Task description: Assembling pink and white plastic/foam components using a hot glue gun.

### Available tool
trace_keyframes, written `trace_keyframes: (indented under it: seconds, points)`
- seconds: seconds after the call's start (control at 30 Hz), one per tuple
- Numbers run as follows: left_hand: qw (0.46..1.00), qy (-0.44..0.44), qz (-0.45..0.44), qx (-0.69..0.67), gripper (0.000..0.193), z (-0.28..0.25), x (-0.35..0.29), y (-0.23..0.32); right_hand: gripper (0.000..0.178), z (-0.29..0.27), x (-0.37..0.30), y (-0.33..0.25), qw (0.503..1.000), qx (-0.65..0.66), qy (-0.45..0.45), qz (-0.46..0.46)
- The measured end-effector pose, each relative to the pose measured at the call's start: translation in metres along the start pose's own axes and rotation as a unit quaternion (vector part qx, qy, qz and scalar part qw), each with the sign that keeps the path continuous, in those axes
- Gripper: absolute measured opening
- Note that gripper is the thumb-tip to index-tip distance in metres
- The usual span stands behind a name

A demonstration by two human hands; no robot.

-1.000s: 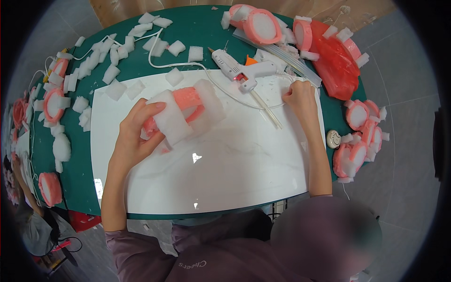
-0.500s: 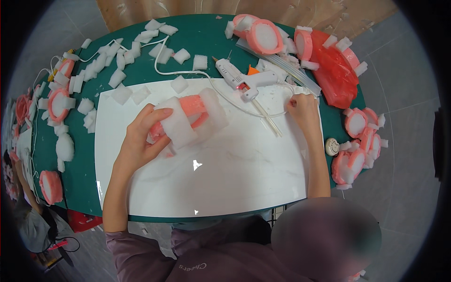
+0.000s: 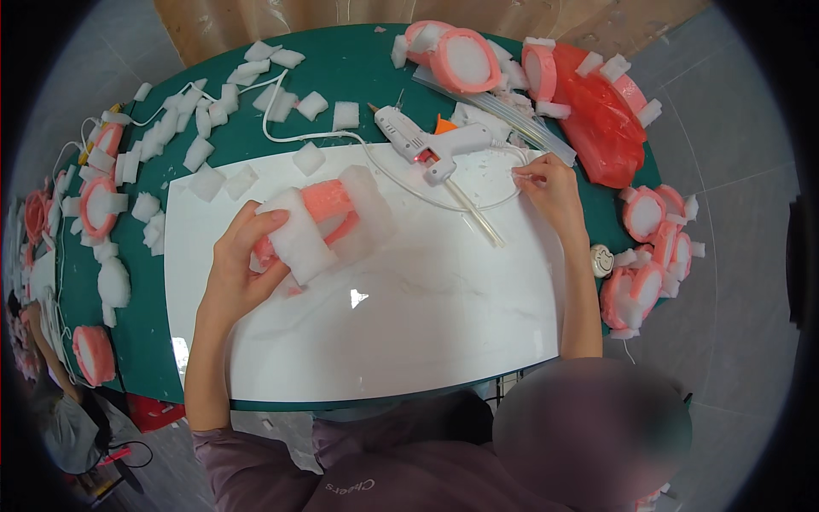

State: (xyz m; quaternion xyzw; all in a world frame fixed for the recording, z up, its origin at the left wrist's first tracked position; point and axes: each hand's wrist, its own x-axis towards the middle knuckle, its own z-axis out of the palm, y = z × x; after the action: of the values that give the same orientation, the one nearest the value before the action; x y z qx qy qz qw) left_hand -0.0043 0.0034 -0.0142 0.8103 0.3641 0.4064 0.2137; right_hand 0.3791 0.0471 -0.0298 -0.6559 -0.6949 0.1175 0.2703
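Observation:
My left hand (image 3: 238, 264) grips a pink ring-shaped foam piece (image 3: 326, 200) with white foam blocks on it, held tilted over the white board (image 3: 409, 324). Its thumb and fingers press one of the blocks (image 3: 296, 236). To the right, my right hand (image 3: 553, 186) has thumb and fingertips pinched together close to the board's right edge; what they hold, if anything, is too small to make out. Between the hands, nearer the far side, a white hot glue gun (image 3: 437, 147) lies on its side, a clear glue stick (image 3: 478, 218) poking out of its back.
White foam blocks (image 3: 198, 154) lie scattered over the green table (image 3: 341, 68) at far left. Clear glue sticks (image 3: 503, 107), a red plastic bag (image 3: 601, 128) and pink foam rings (image 3: 465, 61) stand at far right. A white cord (image 3: 311, 135) crosses the board. Another person's arm (image 3: 49, 346) shows at far left.
My right hand's curled fingers have straightened into a pinch. My left hand still holds the foam ring, little changed. The whole view has shifted slightly.

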Motion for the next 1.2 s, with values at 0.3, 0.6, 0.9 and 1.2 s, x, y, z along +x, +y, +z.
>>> trace_keyframes:
  seconds: [0.3, 0.6, 0.9, 1.2]
  points:
    - [1.000, -0.010, 0.011, 0.002, 0.058, -0.001, -0.001, -0.001, 0.013, 0.005, -0.002, -0.005, 0.999, 0.011, 0.026, 0.021]
    - [1.000, -0.008, 0.013, 0.016, 0.058, -0.002, -0.001, 0.000, 0.008, -0.004, 0.004, -0.007, 0.976, 0.058, 0.204, -0.046]
    - [1.000, 0.004, 0.022, 0.001, 0.057, 0.000, -0.001, -0.001, 0.025, -0.006, 0.000, 0.006, 0.984, -0.077, 0.140, -0.076]
    - [1.000, -0.004, 0.013, 0.005, 0.057, -0.002, 0.000, 0.002, 0.019, -0.002, -0.007, 0.003, 0.990, -0.103, 0.032, -0.091]
